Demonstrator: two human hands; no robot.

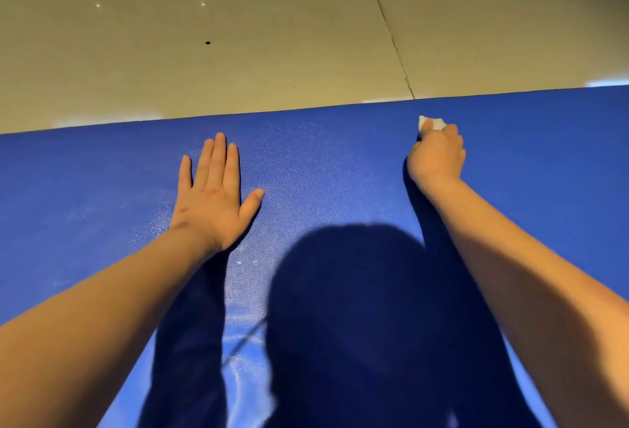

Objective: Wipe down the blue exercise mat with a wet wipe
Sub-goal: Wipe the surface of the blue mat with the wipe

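An indoor exercise area, home or gym undetermined, is indicated: a blue exercise mat [340, 155] is laid on a floor [238, 36] of large beige tiles.

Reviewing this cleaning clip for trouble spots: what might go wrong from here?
The small white wet wipe is bunched in the right hand's grip, so little of it meets the blue textured exercise mat; missed patches seem likely. It sits close to the mat's far edge, so a stroke may run onto the beige tiled floor and pick up dirt. The left hand presses flat on glossy-looking mat and might slip.
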